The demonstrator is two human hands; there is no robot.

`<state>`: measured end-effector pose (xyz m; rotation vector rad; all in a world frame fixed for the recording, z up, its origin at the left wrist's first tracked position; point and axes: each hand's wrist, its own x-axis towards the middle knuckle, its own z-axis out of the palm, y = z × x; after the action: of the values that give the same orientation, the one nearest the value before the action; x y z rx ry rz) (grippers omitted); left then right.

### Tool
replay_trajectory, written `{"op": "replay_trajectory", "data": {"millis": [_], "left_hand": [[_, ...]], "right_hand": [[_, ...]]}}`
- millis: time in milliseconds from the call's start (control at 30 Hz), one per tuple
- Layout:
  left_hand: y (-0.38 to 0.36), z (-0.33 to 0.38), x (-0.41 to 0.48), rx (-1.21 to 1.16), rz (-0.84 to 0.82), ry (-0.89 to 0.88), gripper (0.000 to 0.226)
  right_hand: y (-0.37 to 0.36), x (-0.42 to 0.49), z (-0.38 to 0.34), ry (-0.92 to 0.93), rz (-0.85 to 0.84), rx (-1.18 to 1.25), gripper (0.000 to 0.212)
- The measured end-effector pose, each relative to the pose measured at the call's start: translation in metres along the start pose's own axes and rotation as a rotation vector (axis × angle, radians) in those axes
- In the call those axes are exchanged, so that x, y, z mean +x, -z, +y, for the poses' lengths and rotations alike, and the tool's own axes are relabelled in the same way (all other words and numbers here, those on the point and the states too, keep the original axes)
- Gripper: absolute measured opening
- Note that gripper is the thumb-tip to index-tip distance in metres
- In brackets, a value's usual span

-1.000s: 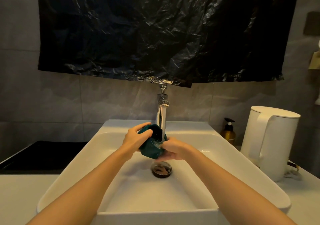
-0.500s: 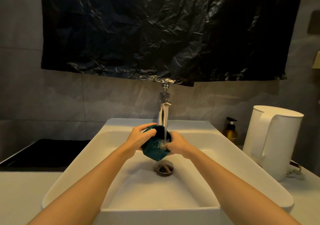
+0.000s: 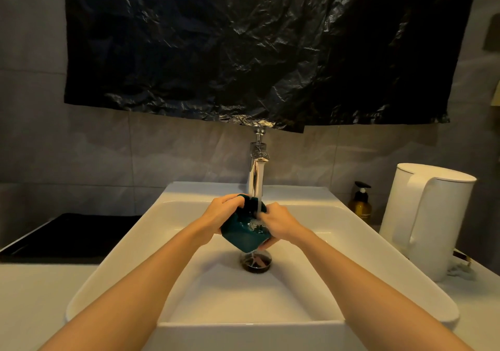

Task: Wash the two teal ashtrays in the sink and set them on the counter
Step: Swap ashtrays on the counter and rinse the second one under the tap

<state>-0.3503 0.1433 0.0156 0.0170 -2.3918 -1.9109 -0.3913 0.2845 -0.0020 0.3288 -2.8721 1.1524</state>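
Teal glazed ashtray [image 3: 243, 233], chunky and square-sided, sits dead centre over the white rectangular sink [image 3: 130, 256], held up off the basin between both hands. It's tipped: the mouth faces up and away toward the chrome tap [image 3: 257, 177], and the low corner points down at the dark round drain [image 3: 255, 261] just beneath. The thin stream of water [image 3: 259, 206] lands on the right part of the mouth, right beside the fingers there.

The left hand [image 3: 223, 212] is on the ashtray's left, fingers curled over the far rim in a firm grip. The right hand [image 3: 278, 222] clasps the right edge, with what looks like a thumb tucked under the bottom corner; its fingertips are lost in the splash, so I can't tell whether they reach inside. Both hands are touching it, neither clearly nearer. Only one teal piece can be made out, and the second ashtray isn't visible from here.

My read: mid-rinse, nothing set down yet. When it goes to the pale worktop [image 3: 35, 304], the left side looks the easier way out, with bare surface just beyond the rim. On the right, a tall white plastic kettle [image 3: 424, 220] and an amber pump bottle [image 3: 361, 204] crowd the edge. Wet glaze could slip, so a two-handed carry seems wise.
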Motion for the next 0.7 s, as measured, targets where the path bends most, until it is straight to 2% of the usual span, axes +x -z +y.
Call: {"op": "replay_trajectory", "data": {"millis": [67, 133, 167, 300, 333, 400, 500, 633, 700], "left_hand": [[-0.001, -0.001, 0.001, -0.051, 0.009, 0.001, 0.014], [-0.002, -0.002, 0.001, -0.097, 0.003, -0.027, 0.037], [-0.002, -0.003, 0.001, -0.115, 0.013, -0.048, 0.042], [0.000, -0.005, 0.002, -0.068, 0.092, -0.130, 0.035], [0.002, -0.006, 0.003, -0.050, 0.107, -0.123, 0.032], [0.003, -0.006, 0.002, -0.010, 0.091, -0.096, 0.030], [-0.001, -0.005, -0.001, 0.055, 0.006, -0.086, 0.033], [-0.003, -0.004, -0.001, 0.080, -0.006, -0.081, 0.034], [-0.001, -0.005, -0.001, 0.050, 0.006, -0.080, 0.034]], "right_hand": [[0.000, -0.001, -0.002, -0.045, -0.006, 0.036, 0.025], [0.000, -0.004, -0.005, -0.154, -0.052, 0.228, 0.019], [0.002, -0.005, -0.005, -0.212, -0.096, 0.336, 0.022], [0.000, -0.004, -0.006, -0.241, -0.384, 0.590, 0.028], [-0.002, -0.002, -0.005, -0.225, -0.377, 0.565, 0.032], [-0.005, 0.001, -0.003, -0.173, -0.218, 0.398, 0.033], [-0.002, 0.000, 0.003, -0.055, 0.056, 0.007, 0.015], [0.001, -0.005, 0.003, -0.040, 0.004, -0.102, 0.020], [0.001, -0.004, 0.001, -0.033, -0.060, -0.040, 0.010]]}}
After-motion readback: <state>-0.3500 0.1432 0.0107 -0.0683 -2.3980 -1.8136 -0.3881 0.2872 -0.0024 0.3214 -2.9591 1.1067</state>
